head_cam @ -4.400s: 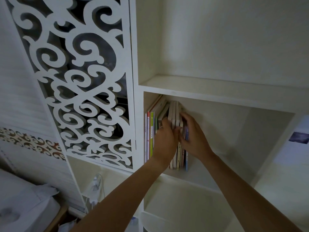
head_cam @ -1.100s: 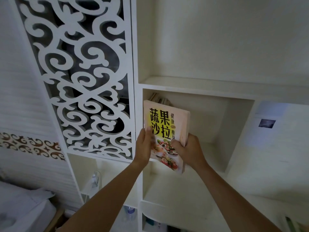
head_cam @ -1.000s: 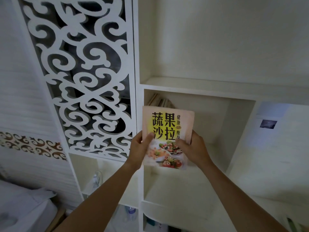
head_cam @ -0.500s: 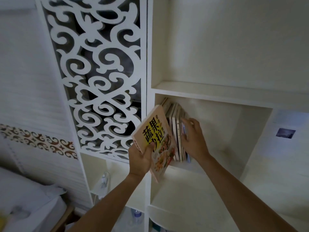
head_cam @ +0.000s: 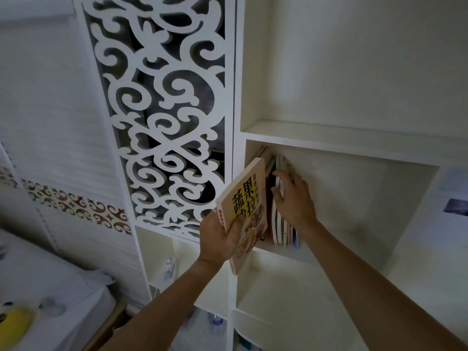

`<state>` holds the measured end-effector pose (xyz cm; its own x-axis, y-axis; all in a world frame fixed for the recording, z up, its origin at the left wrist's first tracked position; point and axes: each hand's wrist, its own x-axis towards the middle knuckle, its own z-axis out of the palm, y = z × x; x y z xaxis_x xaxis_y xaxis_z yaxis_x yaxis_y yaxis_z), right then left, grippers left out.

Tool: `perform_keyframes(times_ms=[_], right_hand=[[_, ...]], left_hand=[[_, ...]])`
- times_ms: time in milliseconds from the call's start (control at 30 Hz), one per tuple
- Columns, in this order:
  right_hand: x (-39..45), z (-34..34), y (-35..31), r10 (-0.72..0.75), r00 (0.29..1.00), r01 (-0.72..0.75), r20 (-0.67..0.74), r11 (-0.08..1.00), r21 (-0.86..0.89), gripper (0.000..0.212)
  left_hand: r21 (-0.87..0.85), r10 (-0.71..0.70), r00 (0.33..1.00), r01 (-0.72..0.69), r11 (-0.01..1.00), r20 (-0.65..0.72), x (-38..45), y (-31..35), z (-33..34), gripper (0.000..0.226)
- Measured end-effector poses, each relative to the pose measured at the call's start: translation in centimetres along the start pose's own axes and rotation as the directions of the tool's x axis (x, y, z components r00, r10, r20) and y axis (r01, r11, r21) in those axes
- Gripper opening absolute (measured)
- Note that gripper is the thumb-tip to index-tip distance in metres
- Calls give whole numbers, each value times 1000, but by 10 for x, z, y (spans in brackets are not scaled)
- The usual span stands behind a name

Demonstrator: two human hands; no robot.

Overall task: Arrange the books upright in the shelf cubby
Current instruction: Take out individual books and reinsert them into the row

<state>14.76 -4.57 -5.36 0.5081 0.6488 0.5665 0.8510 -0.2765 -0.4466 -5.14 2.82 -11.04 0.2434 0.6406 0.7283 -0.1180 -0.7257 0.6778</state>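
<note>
The cookbook (head_cam: 249,206), its yellow cover printed with large Chinese characters and food photos, sits tilted in my left hand (head_cam: 219,238) right at the front left edge of the shelf cubby (head_cam: 354,198), its top corner leaning in toward the opening and its lower end hanging below the cubby floor. My left fingers are curled round the spine with the thumb pressed on the cover, so that hand grips the cookbook. Just beside it, inside the cubby against its left wall, I see the row of books (head_cam: 279,224) standing upright, some leaning slightly. My right hand (head_cam: 295,198) lies against the right side of that row, fingers spread and mostly straight, pressing the books rather than clasping them. The rest of the cubby to the right is bare cream board. To the left of the shelf unit stands a white scrollwork panel (head_cam: 164,110), and beyond it a wall with a brown patterned border (head_cam: 76,206).
</note>
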Motion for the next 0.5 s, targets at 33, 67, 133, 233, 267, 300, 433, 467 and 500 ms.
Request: perform_keyframes(times_ms=[33, 67, 133, 233, 267, 300, 433, 467, 500], right_hand=[[-1, -1, 3, 0, 1000, 0, -21, 1000, 6, 41], [-1, -1, 6, 0, 999, 0, -36, 1000, 9, 41], [-1, -3, 12, 5, 998, -5, -59, 1000, 1, 43], [-2, -5, 17, 4, 996, -8, -88, 999, -46, 44], [-3, -5, 18, 8, 996, -14, -93, 998, -59, 44], [-3, -6, 18, 15, 995, -22, -96, 998, -66, 44], [-5, -7, 19, 0, 998, -2, -58, 999, -39, 52], [-6, -8, 20, -15, 999, 15, -32, 1000, -20, 56], [-7, -8, 21, -31, 1000, 31, 1, 1000, -2, 61]], left_hand=[[-1, -6, 1000, 6, 1000, -6, 0, 1, 2, 39], [3, -3, 1000, 3, 1000, -12, 0, 3, 4, 39], [10, 13, 1000, -12, 1000, -23, 1, 9, 10, 41], [28, 14, 999, -13, 1000, -40, 5, 20, 24, 42], [47, -8, 999, 10, 999, -39, 9, 23, 31, 41], [74, -38, 999, 40, 996, -32, 12, 27, 38, 39], [246, -167, 986, 156, 957, 24, 26, 21, 72, 17], [255, -199, 978, 179, 950, 55, 27, 15, 79, 16], [253, -224, 971, 196, 948, 87, 26, 7, 84, 16]])
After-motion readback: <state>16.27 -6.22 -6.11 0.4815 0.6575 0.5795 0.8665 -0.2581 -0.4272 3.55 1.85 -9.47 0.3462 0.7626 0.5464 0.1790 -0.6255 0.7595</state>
